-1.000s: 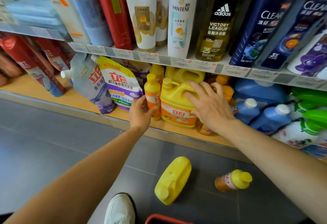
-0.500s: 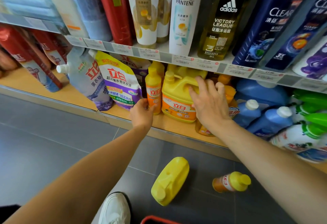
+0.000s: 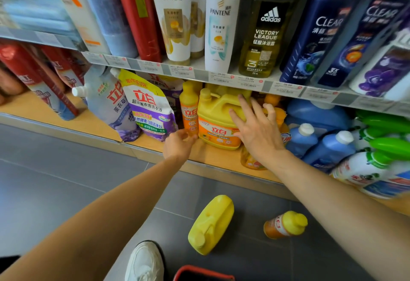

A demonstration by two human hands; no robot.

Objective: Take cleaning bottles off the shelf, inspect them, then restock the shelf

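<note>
Left hand: my left hand (image 3: 178, 145) has let go. A second ago it was wrapped round the small orange bottle (image 3: 189, 112); now the fingers are loose and mostly straight, tips down by the bottle's base. Can't tell if they're actually touching it or just off it. Holding nothing either way.

Right hand: my right hand (image 3: 258, 132) hasn't changed, it's flat with fingers spread, palm against the side of the big yellow jug (image 3: 216, 121). Pushing, not gripping.

What moved: both the bottle and the jug sat closer to the front lip a second ago. They've slid back on the bottom shelf (image 3: 204, 154) and now stand upright side by side, bottle just left of the jug, tucked under the price strip.

Neighbours: refill pouches (image 3: 148, 112) lean just left of the bottle, blue bottles (image 3: 328, 145) stand off to the right. Nothing looks knocked over.

What it means: I reckon these two are restocked. The bottle stands by itself, so the left hand is free.

Still to do: a second yellow jug (image 3: 210, 225) and an orange bottle (image 3: 281, 226) are lying on their sides on the floor (image 3: 66, 181), near each other, below the shelf. My guess is those go back next, so the job's partway, not done.

Watch out: the gap in front of the jug is shallow, so the floor jug may need this one pushed further back.
</note>
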